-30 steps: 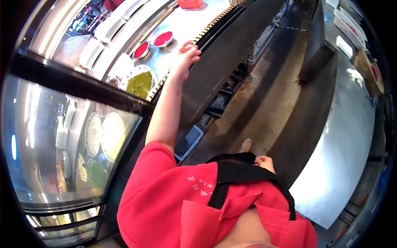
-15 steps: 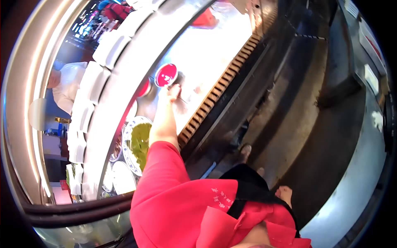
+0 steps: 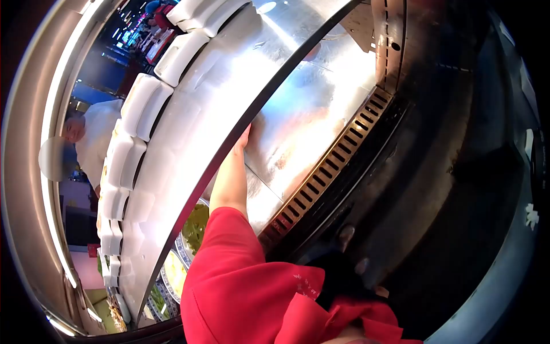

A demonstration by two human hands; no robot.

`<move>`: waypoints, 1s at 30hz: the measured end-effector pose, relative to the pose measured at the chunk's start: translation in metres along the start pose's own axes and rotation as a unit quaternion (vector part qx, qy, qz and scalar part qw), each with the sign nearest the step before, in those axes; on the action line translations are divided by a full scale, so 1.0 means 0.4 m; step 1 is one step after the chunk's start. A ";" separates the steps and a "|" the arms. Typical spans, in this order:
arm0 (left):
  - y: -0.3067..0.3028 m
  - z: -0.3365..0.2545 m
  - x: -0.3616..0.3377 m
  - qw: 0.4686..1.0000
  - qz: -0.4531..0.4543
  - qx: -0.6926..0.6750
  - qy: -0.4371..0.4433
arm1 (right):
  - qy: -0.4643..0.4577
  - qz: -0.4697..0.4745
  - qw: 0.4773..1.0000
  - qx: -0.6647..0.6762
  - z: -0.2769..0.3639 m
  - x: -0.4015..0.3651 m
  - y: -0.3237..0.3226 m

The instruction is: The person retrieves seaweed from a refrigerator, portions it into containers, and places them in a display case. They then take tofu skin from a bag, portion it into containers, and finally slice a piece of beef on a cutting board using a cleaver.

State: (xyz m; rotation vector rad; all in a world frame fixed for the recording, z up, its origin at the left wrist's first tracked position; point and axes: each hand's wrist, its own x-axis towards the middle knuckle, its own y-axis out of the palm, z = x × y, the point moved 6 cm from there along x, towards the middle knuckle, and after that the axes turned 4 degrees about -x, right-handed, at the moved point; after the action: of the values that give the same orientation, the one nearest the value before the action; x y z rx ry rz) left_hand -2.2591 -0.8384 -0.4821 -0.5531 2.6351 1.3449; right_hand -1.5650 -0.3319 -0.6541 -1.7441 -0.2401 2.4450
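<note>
My left hand [image 3: 243, 139] reaches out over the bright steel counter [image 3: 309, 109]. The dark edge of the upper shelf [image 3: 252, 114] covers its fingers, so whether they hold anything cannot be seen. Near my left forearm, under the shelf, sits a blue-and-white rimmed plate of green leaves [image 3: 196, 226]. Beside it is another patterned dish with pale yellow food [image 3: 175, 272]. Of my right hand [image 3: 381, 292], only a small dim part shows low by my dark apron, and its fingers cannot be made out.
Stacks of white dishes [image 3: 146, 106] line the shelf top. A slotted metal grate [image 3: 332, 163] runs along the counter's near edge. Beyond the shelf stands a person in white [image 3: 100, 132]. The dark floor [image 3: 412, 212] lies to the right.
The view has shifted, showing more shelf and counter. The red disc with white marks at my left hand is out of sight, and the hand has slipped partly behind the shelf edge.
</note>
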 end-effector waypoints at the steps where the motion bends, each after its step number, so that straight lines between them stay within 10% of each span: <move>1: -0.003 -0.004 0.051 1.000 0.001 -0.003 0.000 | -0.057 -0.020 0.998 0.002 0.028 -0.011 -0.009; 5: 0.000 0.007 0.231 0.996 -0.068 0.010 -0.050 | -0.080 0.050 0.984 0.150 -0.177 0.177 0.053; 6: 0.028 0.005 0.245 0.997 -0.061 0.027 -0.035 | -0.160 0.028 0.986 -0.034 -0.108 0.135 0.032; 9: 0.032 0.011 0.334 0.997 -0.045 0.014 -0.057 | -0.356 -0.074 0.782 -0.507 0.140 -0.032 0.018; 12: 0.058 0.029 0.382 0.996 0.017 -0.009 -0.084 | -0.413 -0.093 0.770 -0.478 0.046 0.053 0.039; 13: 0.074 0.033 0.377 0.994 0.028 -0.024 -0.098 | -0.406 -0.086 0.775 -0.477 0.046 0.037 0.053; 14: 0.067 0.043 0.386 0.985 0.021 -0.085 -0.146 | -0.233 -0.042 0.952 -0.192 0.052 0.045 0.025; 15: 0.097 0.063 0.324 0.976 0.020 -0.098 -0.192 | -0.024 0.003 0.993 0.117 0.048 0.032 0.032; 19: 0.172 0.064 -0.004 0.992 -0.054 0.110 -0.038 | 0.060 -0.015 0.984 0.164 0.113 -0.012 0.038; 25: -0.145 -0.155 -0.119 0.959 -0.276 -0.026 0.056 | 0.077 -0.009 0.983 0.166 0.011 0.021 0.060; 30: -0.275 -0.298 -0.102 0.960 -0.260 -0.019 0.097 | 0.111 -0.040 0.964 0.237 -0.015 0.007 0.046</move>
State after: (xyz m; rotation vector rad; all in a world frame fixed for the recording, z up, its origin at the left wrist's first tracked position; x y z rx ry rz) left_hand -2.1737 -0.9824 -0.4830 -1.3317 2.3448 1.2192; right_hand -1.5602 -0.3489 -0.6622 -1.7214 0.2718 2.0063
